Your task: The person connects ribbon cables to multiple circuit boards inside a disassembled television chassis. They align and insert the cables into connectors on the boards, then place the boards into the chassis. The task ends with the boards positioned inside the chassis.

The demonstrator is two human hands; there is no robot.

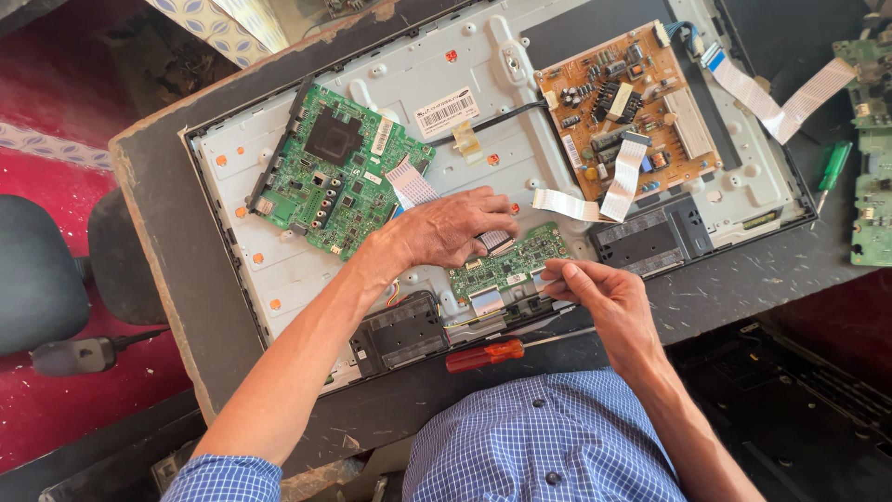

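An opened flat television (pixel 307 270) lies face down on a dark, scuffed table (pixel 158 214), its pale metal back plate bare. The left hand (pixel 455 228) rests palm down on the plate, fingers loosely curled over the end of a flat ribbon cable (pixel 409 183) that runs up to the large green circuit board (pixel 330 167) on the left. Whether it actually grips the cable cannot be told. Just below that hand sits a small long green circuit board (pixel 509 263) near the lower edge of the set. The right hand (pixel 599 293) is at that board's right end, thumb and fingers pinched on a thin piece at the board's edge; what the piece is cannot be made out. A red-handled screwdriver (pixel 485 354) lies on the table just below the set, near the right wrist. An orange-brown board (pixel 623 102) sits at the upper right of the plate, with white ribbon cables (pixel 621 177) looping beside it. A green screwdriver (pixel 832 170) lies well apart at the far right
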